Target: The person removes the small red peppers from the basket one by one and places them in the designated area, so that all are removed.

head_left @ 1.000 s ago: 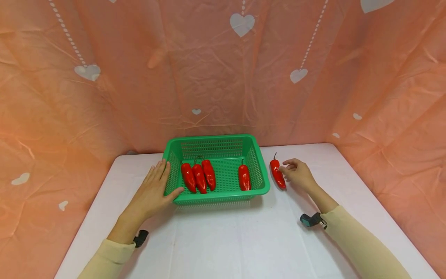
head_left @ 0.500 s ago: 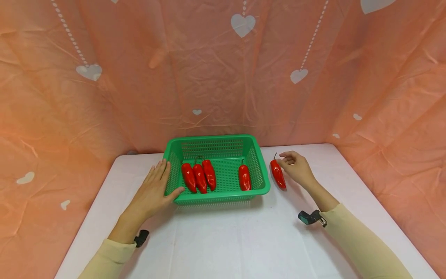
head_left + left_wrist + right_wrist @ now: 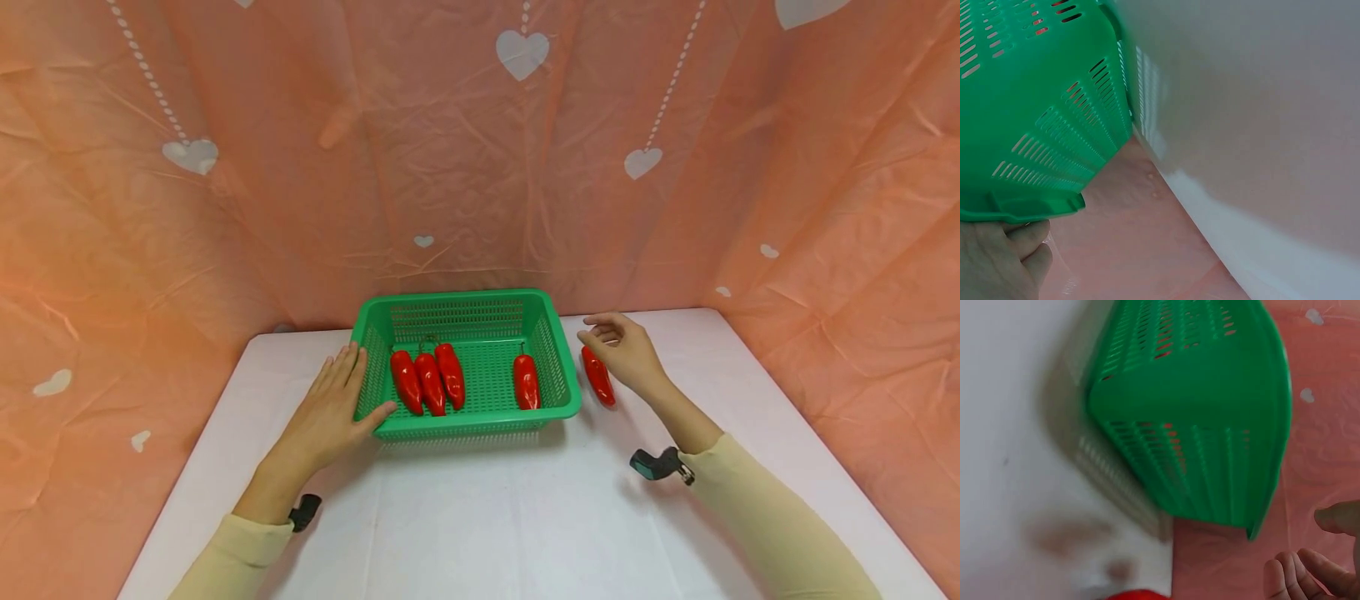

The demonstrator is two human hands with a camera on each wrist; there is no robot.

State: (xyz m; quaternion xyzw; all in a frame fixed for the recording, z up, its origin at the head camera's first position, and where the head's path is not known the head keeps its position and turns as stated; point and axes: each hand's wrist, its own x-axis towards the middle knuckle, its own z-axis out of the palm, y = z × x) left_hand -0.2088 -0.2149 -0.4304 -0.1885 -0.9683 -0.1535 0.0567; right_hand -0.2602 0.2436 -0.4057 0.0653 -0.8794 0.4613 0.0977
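Observation:
A green plastic basket (image 3: 465,425) sits on the white table. My left hand (image 3: 322,417) rests along its left rim with fingers extended and thumb at the front corner; in the left wrist view its fingertips (image 3: 1030,237) lie by the rim. Inside, three red peppers (image 3: 429,383) lie together on the left and one red pepper (image 3: 527,383) on the right. Outside to the right, another red pepper (image 3: 598,377) lies on the table, its stem end hidden by my right hand (image 3: 628,354). That hand hovers over it, fingers loosely bent, thumb and fingers apart, holding nothing.
The white table (image 3: 480,517) ends close behind the basket, where a pink-orange curtain (image 3: 465,167) with white hearts hangs. The same cloth rises at both sides. A small black camera (image 3: 655,464) is strapped at my right wrist, and another black camera (image 3: 304,512) at my left.
My right hand has moved away from me and to the left, from beside the loose pepper to over its stem end. The peppers, basket and left hand stay put.

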